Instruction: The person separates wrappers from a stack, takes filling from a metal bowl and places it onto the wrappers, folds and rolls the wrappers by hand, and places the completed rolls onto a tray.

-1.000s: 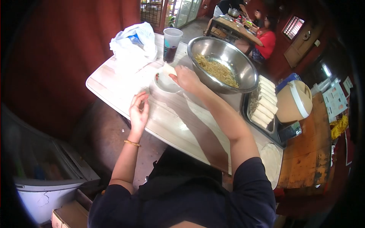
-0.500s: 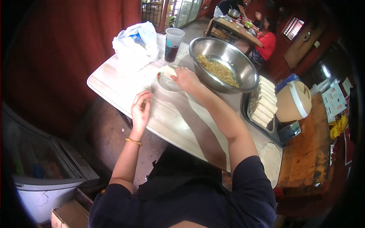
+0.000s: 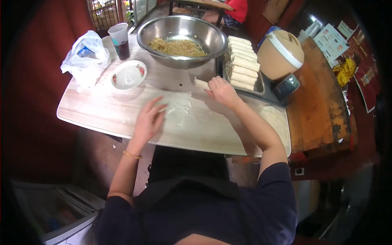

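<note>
My right hand (image 3: 222,92) is closed around an uncooked spring roll (image 3: 201,83), just short of the tray (image 3: 261,84). Pale rolls (image 3: 243,63) are stacked in rows on that dark tray. Over the table my left hand (image 3: 149,120) hovers with its fingers apart, holding nothing. Beside it a whitish, wet-looking patch (image 3: 179,107) marks the tabletop. A flowered white bowl (image 3: 129,75) sits at the left with what looks like a little clear liquid inside. Behind, a large steel basin (image 3: 183,61) contains shredded filling (image 3: 177,47).
A white plastic bag (image 3: 86,61) and a cup of dark drink (image 3: 121,43) stand at the table's left. On the right are a tan cooler jug (image 3: 277,55), a phone-like dark object (image 3: 286,87) and pale round wrappers (image 3: 272,117). A person in red (image 3: 238,10) sits farther back.
My right hand has carried the spring roll from the flowered bowl rightward toward the tray. My left hand stays low over the table, fingers still spread. The view has turned right.
</note>
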{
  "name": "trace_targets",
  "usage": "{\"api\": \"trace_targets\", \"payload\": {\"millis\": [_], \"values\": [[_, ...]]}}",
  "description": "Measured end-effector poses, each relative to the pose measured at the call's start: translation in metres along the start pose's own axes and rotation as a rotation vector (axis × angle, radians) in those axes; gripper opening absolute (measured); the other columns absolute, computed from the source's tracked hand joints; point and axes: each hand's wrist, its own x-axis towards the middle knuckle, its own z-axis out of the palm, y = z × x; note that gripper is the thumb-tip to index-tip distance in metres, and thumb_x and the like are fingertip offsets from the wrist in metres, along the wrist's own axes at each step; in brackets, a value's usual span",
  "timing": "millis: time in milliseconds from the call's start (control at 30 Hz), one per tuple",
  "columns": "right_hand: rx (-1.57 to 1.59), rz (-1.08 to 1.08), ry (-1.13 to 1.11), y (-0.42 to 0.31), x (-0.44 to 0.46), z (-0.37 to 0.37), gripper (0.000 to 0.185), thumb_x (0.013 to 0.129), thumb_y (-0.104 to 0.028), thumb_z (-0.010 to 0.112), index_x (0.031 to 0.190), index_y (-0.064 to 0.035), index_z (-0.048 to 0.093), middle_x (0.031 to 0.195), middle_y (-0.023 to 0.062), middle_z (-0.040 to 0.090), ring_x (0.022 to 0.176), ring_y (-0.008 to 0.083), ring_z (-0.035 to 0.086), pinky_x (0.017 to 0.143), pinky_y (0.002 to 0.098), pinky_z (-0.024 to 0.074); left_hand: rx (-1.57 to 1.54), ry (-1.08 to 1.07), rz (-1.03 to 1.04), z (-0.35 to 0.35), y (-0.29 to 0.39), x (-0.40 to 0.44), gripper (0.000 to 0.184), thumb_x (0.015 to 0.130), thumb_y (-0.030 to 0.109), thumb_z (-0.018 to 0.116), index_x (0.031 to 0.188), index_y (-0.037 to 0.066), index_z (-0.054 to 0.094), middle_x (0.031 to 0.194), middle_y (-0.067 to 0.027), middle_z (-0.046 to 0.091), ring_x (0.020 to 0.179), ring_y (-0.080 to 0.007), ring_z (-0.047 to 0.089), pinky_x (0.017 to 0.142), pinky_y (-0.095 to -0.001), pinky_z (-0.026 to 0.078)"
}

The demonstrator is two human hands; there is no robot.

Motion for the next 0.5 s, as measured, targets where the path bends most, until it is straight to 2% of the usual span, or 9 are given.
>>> {"api": "trace_targets", "payload": {"millis": [33, 67, 133, 267, 433, 500], "values": [[-0.014, -0.033, -0.014, -0.003, -0.015, -0.004, 0.027, 0.081, -0.028, 0.067, 0.087, -0.0045, 0.054, 0.084, 0.0109, 0.054, 0.084, 0.0280, 0.055, 0.074, 0.0384, 0.0475, -0.060, -0.092, 0.007, 0.015, 0.010, 0.006, 0.023, 0.086, 0.004, 0.064, 0.108, 0.004, 0.067, 0.128, -0.0140, 0.059, 0.101, -0.0258, 0.064, 0.083, -0.0357, 0.053], [-0.026, -0.068, -0.026, -0.008, -0.028, -0.006, 0.027, 0.080, -0.027, 0.067, 0.087, -0.0050, 0.054, 0.084, 0.0104, 0.053, 0.083, 0.0275, 0.054, 0.074, 0.0377, 0.0470, -0.069, -0.102, -0.005, 0.032, 0.018, 0.012, 0.023, 0.086, 0.004, 0.064, 0.108, 0.004, 0.067, 0.128, -0.0140, 0.059, 0.101, -0.0258, 0.064, 0.083, -0.0357, 0.053], [0.025, -0.095, -0.047, -0.030, -0.041, -0.021, 0.026, 0.079, -0.025, 0.068, 0.087, -0.0049, 0.054, 0.084, 0.0100, 0.054, 0.083, 0.0273, 0.055, 0.075, 0.0365, 0.0466, 0.072, -0.118, 0.266, 0.060, 0.029, 0.024, 0.030, 0.085, 0.003, 0.062, 0.115, 0.004, 0.064, 0.128, -0.0142, 0.060, 0.118, -0.0298, 0.058, 0.106, -0.0435, 0.041], [0.136, -0.120, -0.050, -0.060, -0.054, -0.037, 0.028, 0.078, -0.026, 0.068, 0.086, -0.0043, 0.054, 0.084, 0.0105, 0.054, 0.085, 0.0276, 0.055, 0.075, 0.0362, 0.0467, 0.078, -0.215, 0.304, 0.099, 0.029, 0.023, 0.033, 0.083, 0.004, 0.061, 0.117, 0.004, 0.063, 0.124, -0.0152, 0.062, 0.118, -0.0307, 0.057, 0.109, -0.0480, 0.037], [0.226, -0.099, -0.043, -0.073, -0.060, -0.051, 0.027, 0.079, -0.026, 0.068, 0.087, -0.0036, 0.054, 0.083, 0.0109, 0.054, 0.083, 0.0280, 0.055, 0.073, 0.0366, 0.0461, 0.209, -0.292, 0.267, 0.103, 0.042, 0.013, 0.029, 0.082, 0.004, 0.058, 0.111, 0.003, 0.064, 0.116, -0.0107, 0.066, 0.111, -0.0245, 0.061, 0.110, -0.0478, 0.037], [0.309, -0.028, -0.114, -0.084, -0.060, -0.064, 0.026, 0.080, -0.025, 0.066, 0.088, -0.0033, 0.054, 0.086, 0.0117, 0.054, 0.085, 0.0282, 0.054, 0.074, 0.0372, 0.0442, 0.248, -0.327, 0.277, 0.100, 0.046, 0.009, 0.028, 0.081, 0.005, 0.059, 0.109, 0.004, 0.064, 0.113, -0.0089, 0.067, 0.108, -0.0226, 0.063, 0.109, -0.0471, 0.037]]}}
